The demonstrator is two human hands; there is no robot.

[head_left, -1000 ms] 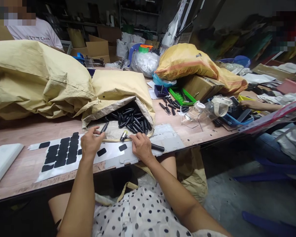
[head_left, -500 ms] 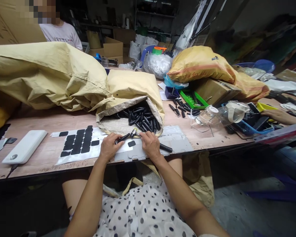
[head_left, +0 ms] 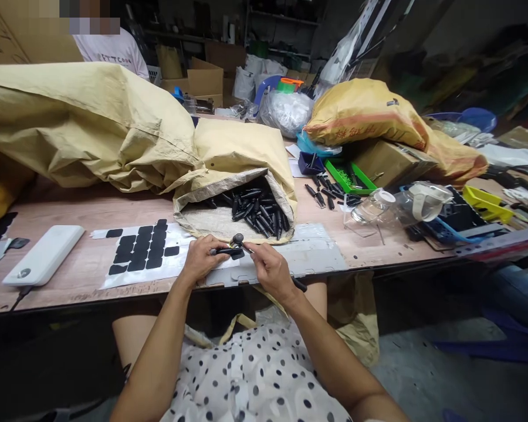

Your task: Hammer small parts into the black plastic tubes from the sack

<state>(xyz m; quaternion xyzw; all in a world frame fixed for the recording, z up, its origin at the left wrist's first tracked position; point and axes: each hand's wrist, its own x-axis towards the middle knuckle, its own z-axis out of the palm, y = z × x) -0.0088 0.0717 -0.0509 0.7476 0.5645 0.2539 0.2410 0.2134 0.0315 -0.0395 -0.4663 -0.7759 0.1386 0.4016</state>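
Observation:
My left hand [head_left: 203, 258] is closed on a black tube-shaped piece [head_left: 222, 251], which points right over the grey cardboard [head_left: 308, 258]. In my right hand [head_left: 273, 269] is a small hammer, its round metal head [head_left: 237, 238] just above the black piece and its black handle end [head_left: 299, 285] sticking out behind my palm. A small black patch shows beside the tip of the piece; whether it touches is hard to tell. Left of my hands lies a white sheet [head_left: 182, 234] with rows of black rounded-square stickers [head_left: 143, 246]. Similar black pieces [head_left: 264, 211] fill an open sack [head_left: 242, 138] behind my hands.
A white power bank [head_left: 46, 255] with a cable lies on the left. Behind on the right are a green tray [head_left: 365, 183], loose black pieces, a clear bottle [head_left: 369, 208], a clear jug [head_left: 422, 202] and a yellow sack [head_left: 365, 111]. A person [head_left: 112, 53] is at the back left.
My right hand has lifted and tilted the hammer, so its round face now shows above the black piece. The co-worker's hand at the right has moved away from the blue basket.

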